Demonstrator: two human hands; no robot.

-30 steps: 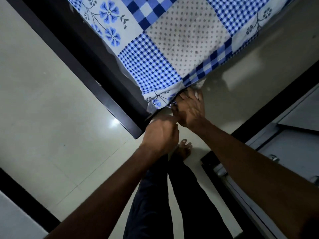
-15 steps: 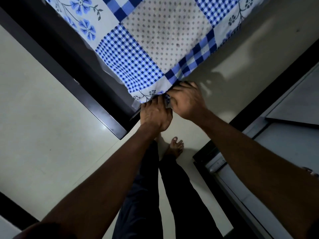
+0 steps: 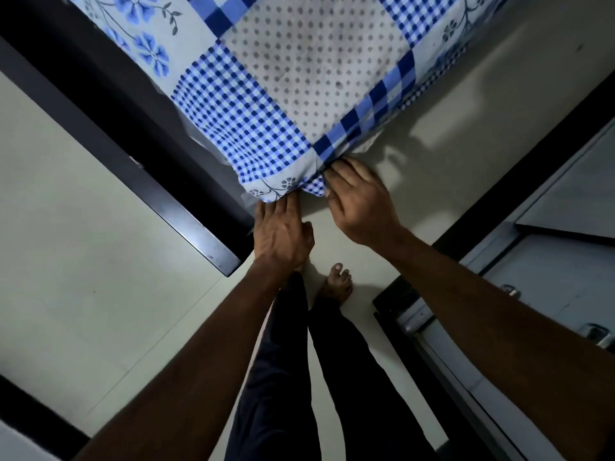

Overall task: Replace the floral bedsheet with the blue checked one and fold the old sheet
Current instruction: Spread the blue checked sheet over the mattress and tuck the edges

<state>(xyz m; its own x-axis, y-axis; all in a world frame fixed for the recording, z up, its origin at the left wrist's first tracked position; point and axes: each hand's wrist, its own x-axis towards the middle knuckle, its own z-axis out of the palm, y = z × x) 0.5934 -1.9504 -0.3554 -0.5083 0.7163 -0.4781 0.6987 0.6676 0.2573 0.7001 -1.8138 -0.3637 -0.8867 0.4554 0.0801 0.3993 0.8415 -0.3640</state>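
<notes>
Floor: the pale floor [image 3: 83,261] fills most of our view.
Blue checked sheet: the blue checked sheet [image 3: 299,78] covers the bed's corner, and its tip hangs over the edge nearest us.
Bed frame: the dark bed frame [image 3: 133,168] runs diagonally along the sheet's left side, as before.
Right hand: our right hand [image 3: 361,204] has its fingers curled and pinches the small checked flap at the corner.
Left hand: our left hand [image 3: 283,234] reaches under the sheet's tip. Its fingertips are hidden, so we cannot tell its grip.
Change: half a second ago our hands touched; now bare floor shows between them.
Foot: one bare foot [image 3: 337,284] stands just below the hands.
</notes>
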